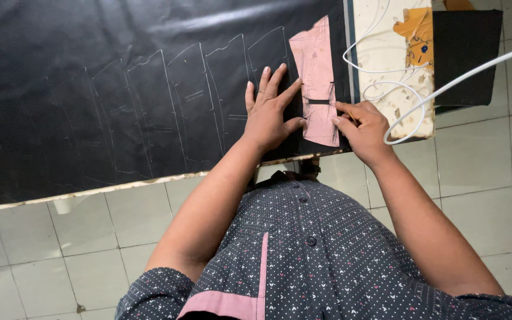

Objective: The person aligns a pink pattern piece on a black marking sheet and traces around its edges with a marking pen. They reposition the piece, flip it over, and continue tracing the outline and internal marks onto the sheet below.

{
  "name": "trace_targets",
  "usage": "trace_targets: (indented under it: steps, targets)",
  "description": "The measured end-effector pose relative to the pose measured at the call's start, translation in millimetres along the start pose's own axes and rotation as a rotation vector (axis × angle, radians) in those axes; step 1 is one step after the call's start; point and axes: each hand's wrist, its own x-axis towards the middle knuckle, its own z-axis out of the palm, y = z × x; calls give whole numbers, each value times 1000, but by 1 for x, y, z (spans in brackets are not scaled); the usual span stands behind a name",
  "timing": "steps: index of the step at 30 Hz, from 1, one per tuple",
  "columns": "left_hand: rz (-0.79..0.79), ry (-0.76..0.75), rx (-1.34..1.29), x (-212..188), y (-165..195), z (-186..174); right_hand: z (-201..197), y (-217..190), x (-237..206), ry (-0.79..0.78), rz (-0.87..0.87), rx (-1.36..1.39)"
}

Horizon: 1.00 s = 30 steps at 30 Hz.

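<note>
At the right end of the black sheet [120, 89], near its front edge, lies the pink paper template [318, 83]. Left hand [268, 112] presses flat beside it, fingers spread. Right hand [360, 124] pinches a marking tool, barely visible. Judgement: hold template steady; trace tight against its edge.

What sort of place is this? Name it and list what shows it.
Probably a small leather or garment cutting workshop. A black sheet on a worn worktable bears a row of traced outlines. The left hand presses a pink pattern template flat, with the right hand at its edge.
</note>
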Motion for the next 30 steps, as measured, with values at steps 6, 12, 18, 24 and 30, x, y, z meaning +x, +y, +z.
trace_targets:
  steps: [6,12,18,24,30]
  targets:
    - [9,-14,5,1,1,0,2,2,0,16,19,37]
    - [7,-4,-7,0,1,1,1,1,0,6,18,57]
    - [24,24,-6,0,-2,3,-1,-3,1,-21,42,35]
    - [18,11,8,1,-4,5,-1,-1,2,-17,-2,6]
    - [17,6,23,1,-4,4,1,-2,2,-14,28,9]
